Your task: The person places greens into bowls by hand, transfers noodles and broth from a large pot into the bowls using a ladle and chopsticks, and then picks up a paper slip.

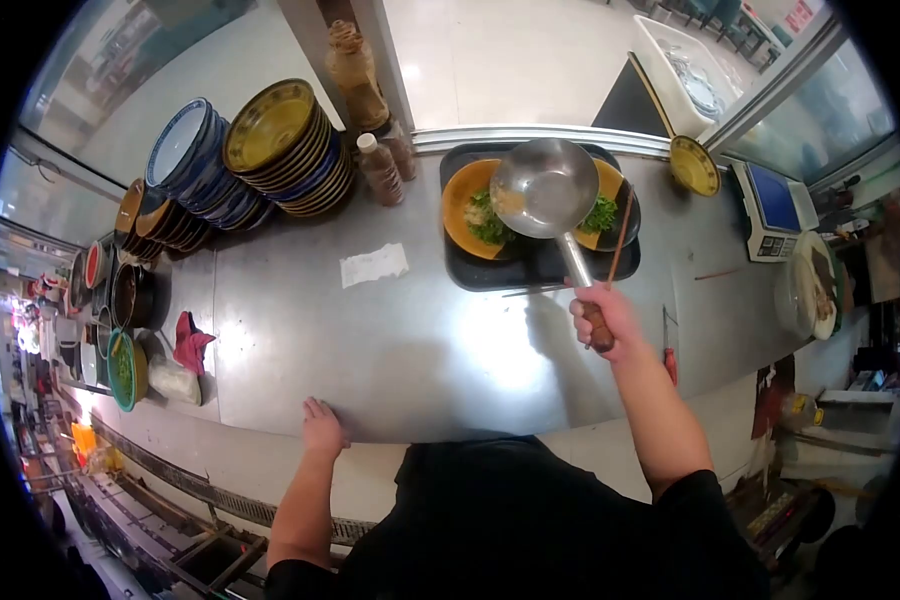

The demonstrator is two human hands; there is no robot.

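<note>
My right hand (610, 322) is wrapped round the wooden handle of a large metal ladle (545, 190). The ladle's bowl hangs over two yellow bowls on a black tray (460, 268). In the left bowl (457, 215) lie chopped greens and a pale minced ingredient. The right bowl (610, 170), partly hidden by the ladle, also has greens. A pair of brown chopsticks (622, 235) slants up from my right hand, seemingly held along with the handle. My left hand (321, 427) rests at the counter's front edge, fingers stretched out, holding nothing.
Stacks of blue-white bowls (185, 150) and yellow bowls (270, 130) stand back left, beside bottles (378, 170). A paper slip (374, 265), a red cloth (192, 342) and a red-handled tool (670, 365) lie on the steel counter (400, 350). A scale (770, 205) stands right.
</note>
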